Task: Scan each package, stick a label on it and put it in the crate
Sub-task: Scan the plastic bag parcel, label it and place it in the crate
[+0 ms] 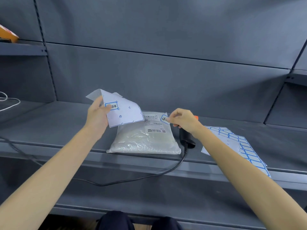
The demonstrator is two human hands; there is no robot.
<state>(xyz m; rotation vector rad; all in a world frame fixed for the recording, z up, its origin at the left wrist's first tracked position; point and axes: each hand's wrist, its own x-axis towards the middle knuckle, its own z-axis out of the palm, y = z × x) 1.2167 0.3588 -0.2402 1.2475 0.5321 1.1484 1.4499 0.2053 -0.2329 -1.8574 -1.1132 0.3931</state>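
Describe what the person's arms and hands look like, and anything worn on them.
Both forearms are bare all the way to the bottom edge of the picture; no sleeves show. The left hand and the right hand wear no gloves, and no watch, ring or bracelet is visible on either wrist or on the fingers that show. No markings can be seen. Dark trousers show at the bottom, between the arms.

Package [144,140] on shelf [58,130] — scanner [186,138] just right, label sheets [240,145] farther right
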